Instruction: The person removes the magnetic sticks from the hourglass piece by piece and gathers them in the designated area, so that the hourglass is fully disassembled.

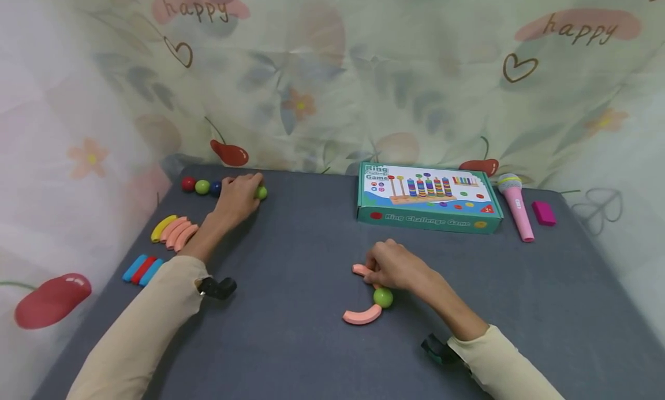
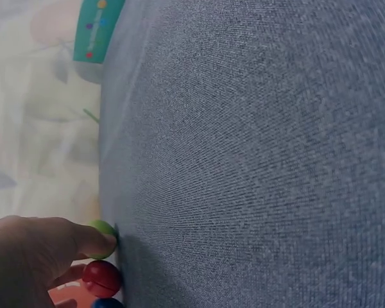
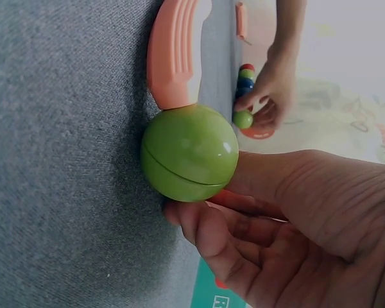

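At the back left, my left hand (image 1: 236, 198) pinches a green ball (image 1: 262, 193) at the end of a row of balls. Beside it in the left wrist view sit a red ball (image 2: 102, 277) and part of a blue ball (image 2: 107, 303). Near the middle of the table, my right hand (image 1: 396, 266) holds a pink curved piece (image 1: 361, 269), its fingers covering much of it. That piece meets a second green ball (image 1: 383, 298), large in the right wrist view. Another pink curved piece (image 1: 363, 316) touches this ball on the near side.
Along the left edge lie yellow and pink curved pieces (image 1: 179, 232), then blue and red blocks (image 1: 142, 269). A green game box (image 1: 428, 198), a pink microphone (image 1: 516, 206) and a magenta block (image 1: 544, 213) stand at the back right. Patterned cloth hangs behind the table.
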Action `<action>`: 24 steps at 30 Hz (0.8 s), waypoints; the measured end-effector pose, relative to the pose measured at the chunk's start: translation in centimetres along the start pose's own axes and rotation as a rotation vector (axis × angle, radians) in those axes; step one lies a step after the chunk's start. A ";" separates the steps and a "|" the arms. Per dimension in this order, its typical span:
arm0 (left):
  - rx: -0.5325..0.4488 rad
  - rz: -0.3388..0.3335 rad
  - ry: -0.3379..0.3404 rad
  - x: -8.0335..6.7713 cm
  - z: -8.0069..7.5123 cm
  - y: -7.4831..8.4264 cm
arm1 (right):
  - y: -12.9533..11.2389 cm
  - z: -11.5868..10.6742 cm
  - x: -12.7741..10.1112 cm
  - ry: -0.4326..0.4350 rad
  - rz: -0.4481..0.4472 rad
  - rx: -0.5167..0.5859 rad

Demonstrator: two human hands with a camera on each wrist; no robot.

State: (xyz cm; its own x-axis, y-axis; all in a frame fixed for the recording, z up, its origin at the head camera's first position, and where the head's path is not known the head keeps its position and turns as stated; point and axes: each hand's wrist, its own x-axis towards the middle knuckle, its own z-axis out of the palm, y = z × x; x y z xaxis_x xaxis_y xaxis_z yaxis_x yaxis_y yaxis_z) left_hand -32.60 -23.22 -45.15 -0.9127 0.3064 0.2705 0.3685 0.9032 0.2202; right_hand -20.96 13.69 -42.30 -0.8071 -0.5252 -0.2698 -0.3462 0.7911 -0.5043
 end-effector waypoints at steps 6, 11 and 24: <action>0.048 -0.062 -0.063 -0.7 -1.1 2.1 | 0.0 0.1 0.1 0.002 -0.014 0.002; -0.047 0.000 -0.261 -1.9 -1.9 8.9 | 0.2 0.1 0.0 0.005 -0.043 0.002; -0.239 0.296 -0.428 -5.5 2.3 19.6 | 0.2 0.2 -0.1 0.130 -0.120 -0.049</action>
State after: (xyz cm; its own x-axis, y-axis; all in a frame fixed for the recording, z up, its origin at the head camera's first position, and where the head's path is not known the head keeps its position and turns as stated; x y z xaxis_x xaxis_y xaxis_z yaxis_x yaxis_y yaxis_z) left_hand -20.78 -6.52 -44.49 -0.7364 0.6754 -0.0400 0.6036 0.6825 0.4121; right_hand -20.86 13.87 -42.51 -0.8126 -0.5741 -0.1003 -0.4638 0.7412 -0.4854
